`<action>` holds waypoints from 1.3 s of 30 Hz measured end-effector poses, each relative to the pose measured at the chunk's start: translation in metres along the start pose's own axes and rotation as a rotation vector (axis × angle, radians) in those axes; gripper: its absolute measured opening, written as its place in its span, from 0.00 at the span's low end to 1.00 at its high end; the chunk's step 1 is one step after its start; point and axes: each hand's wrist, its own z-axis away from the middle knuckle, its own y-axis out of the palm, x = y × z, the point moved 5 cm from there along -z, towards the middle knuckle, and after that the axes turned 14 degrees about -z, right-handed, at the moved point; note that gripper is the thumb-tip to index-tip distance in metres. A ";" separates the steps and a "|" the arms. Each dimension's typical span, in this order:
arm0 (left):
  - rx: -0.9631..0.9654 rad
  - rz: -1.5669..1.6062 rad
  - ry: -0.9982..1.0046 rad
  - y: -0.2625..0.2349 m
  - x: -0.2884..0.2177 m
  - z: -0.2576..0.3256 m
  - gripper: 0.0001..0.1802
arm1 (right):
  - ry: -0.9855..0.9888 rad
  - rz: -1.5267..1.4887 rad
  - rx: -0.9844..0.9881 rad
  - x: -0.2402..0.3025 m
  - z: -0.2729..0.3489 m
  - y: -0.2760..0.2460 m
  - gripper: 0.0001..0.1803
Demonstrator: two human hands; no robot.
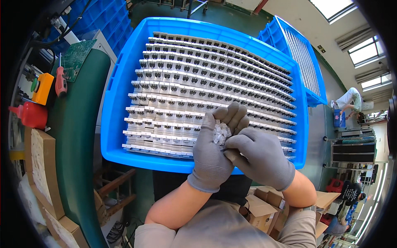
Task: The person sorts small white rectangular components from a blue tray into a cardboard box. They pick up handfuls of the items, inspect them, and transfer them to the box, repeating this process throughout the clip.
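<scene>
My gloved left hand [211,151] is cupped with the palm up and holds a small heap of clear plastic pieces [222,133]. Over the edge of that palm, my gloved right hand [264,155] has its thumb and forefinger pinched together beside the heap; what is between the fingertips, if anything, is too small to make out. Both hands are above the near side of a large blue plastic crate [111,132]. Inside it stand many rows of white, box-shaped electrical modules [178,89] with dark openings on top.
A second blue crate [309,62] of similar rows stands at the far right. Along the left runs a green-topped bench [78,136] with a red-handled screwdriver [60,80], a green circuit board [78,58], an orange button box [42,89] and a red bottle [31,115]. Cardboard boxes [258,215] lie below right.
</scene>
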 end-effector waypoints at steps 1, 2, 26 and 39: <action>0.006 -0.023 -0.004 0.001 0.000 0.000 0.21 | 0.009 0.034 0.032 -0.001 -0.001 0.002 0.08; 0.005 -0.018 -0.014 0.000 0.001 0.000 0.21 | 0.019 0.068 0.062 -0.001 -0.002 0.003 0.08; -0.044 0.069 -0.025 -0.009 0.000 -0.001 0.19 | 0.060 -0.236 -0.026 -0.007 0.003 -0.008 0.10; -0.038 0.133 0.066 -0.018 -0.020 0.000 0.17 | 0.183 -0.086 -0.085 -0.071 0.018 -0.005 0.06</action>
